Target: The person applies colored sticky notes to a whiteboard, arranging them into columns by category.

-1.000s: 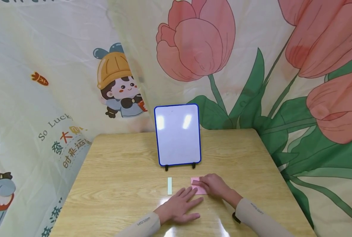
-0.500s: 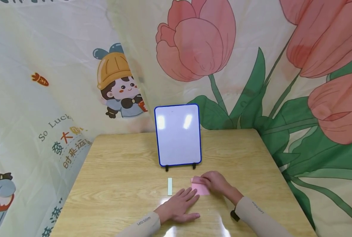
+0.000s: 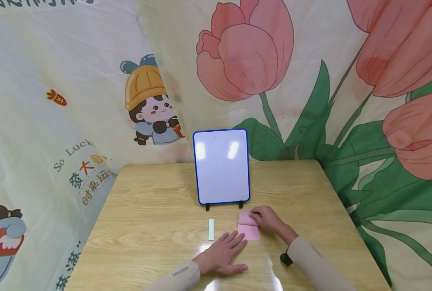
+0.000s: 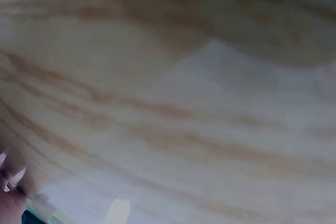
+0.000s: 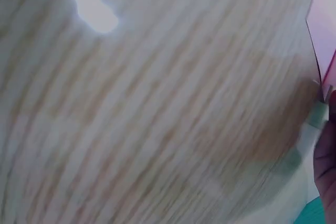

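A pink sheet of paper (image 3: 248, 233) lies on the table, with a crease across it and its upper part lifted. My right hand (image 3: 271, 220) pinches that upper part at its right edge. My left hand (image 3: 224, 254) lies flat on the table with fingers spread, its fingertips touching the paper's lower left side. Left of the paper is a narrow pale green strip (image 3: 211, 229). The right wrist view catches the pink paper (image 5: 324, 19) and some fingers (image 5: 326, 166) at its right edge; the left wrist view has only a bit of hand in the lower left corner.
A blue-framed whiteboard (image 3: 222, 169) stands on small black feet behind the paper. The wooden table (image 3: 150, 202) reflects light near its front. Printed cloth (image 3: 179, 81) with tulips and cartoon figures hangs at the back and sides.
My right hand has moved slightly up and away, lifting the paper's folded top part backwards so that more pink shows above the crease. My left hand has stayed in place.
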Motion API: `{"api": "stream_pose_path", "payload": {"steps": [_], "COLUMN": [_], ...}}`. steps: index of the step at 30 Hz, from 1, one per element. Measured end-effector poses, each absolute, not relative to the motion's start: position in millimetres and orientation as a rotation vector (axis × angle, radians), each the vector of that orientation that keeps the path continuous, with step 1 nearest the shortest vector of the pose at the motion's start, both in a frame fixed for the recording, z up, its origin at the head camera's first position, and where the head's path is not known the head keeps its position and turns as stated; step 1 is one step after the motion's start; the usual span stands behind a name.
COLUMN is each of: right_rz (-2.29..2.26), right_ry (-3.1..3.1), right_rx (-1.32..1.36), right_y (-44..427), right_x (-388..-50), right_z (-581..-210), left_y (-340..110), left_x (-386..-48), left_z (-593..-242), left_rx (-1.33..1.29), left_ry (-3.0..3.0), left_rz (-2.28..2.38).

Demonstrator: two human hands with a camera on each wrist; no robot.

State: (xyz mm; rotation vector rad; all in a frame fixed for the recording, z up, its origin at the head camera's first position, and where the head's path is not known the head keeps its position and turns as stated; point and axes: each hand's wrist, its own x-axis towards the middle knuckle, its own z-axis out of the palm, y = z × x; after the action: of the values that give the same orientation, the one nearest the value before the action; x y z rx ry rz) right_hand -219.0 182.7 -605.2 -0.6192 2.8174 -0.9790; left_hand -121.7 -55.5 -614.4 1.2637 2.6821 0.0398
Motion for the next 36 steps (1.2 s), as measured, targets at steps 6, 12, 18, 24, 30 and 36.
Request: {"api": "stream_pose_path", "payload": {"steps": [6,12,18,24,30,36], "right_rz": [-1.006,-1.035,-1.025,-1.027,-1.094,-1.119], "right_ry": [2.784,2.78,2.79,2.82,2.83,2.832], "right_rx": [-0.514,-0.533,-0.486,-0.429,-0.447,-0.368], "right_y": [184,184,183,181,182,185], "right_x": [-227,-232,-235,-235,-237,-242], "right_z": [-605,-604,-602,-602,-603,-606], "left_y": [-56,-56,-56,-55,-56,-56], "left_x": [-122,-124,-124,-123,-121,-123], "left_z": [-615,-612,-612,-610,-610,-608], "left_rx": [1.255,1.247,1.248,1.248,1.24,1.248], "left_ry": [2.657,2.652,2.653,2.65,2.65,2.653], "left_rz": [0.016,-0.01,0.012,0.031,0.025,-0.01]}}
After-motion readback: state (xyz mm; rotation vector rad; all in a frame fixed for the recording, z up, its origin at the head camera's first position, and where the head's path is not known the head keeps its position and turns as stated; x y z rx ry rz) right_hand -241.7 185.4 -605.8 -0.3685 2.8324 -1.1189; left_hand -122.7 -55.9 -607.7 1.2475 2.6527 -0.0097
